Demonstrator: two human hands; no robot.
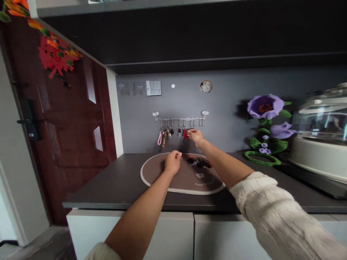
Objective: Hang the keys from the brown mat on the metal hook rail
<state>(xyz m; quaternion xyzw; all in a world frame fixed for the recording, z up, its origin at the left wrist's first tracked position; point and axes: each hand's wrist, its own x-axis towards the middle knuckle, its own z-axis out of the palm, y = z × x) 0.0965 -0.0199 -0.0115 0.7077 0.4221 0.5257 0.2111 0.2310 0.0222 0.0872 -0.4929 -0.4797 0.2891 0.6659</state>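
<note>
My right hand [195,136] reaches to the wall rack, its fingers pinched at the edge of a red key tag [185,134] that hangs from a hook. My left hand [172,161] hovers over the brown mat [154,173], fingers curled in and nothing visible in them. On the metal hook rail [180,119] hang several key sets, among them a pink strap [159,138], a brown-gold tag [164,139] and a small black key set [179,132]. A bunch of dark keys [200,162] lies on the mat between my forearms.
A dark shelf [189,36] overhangs the counter [116,184]. To the right stand purple fabric flowers [265,106] and a white appliance with a clear dome [322,122]. Switches [153,88] and a round wall hole [206,86] sit above the rail. A red-brown door [67,144] is at left.
</note>
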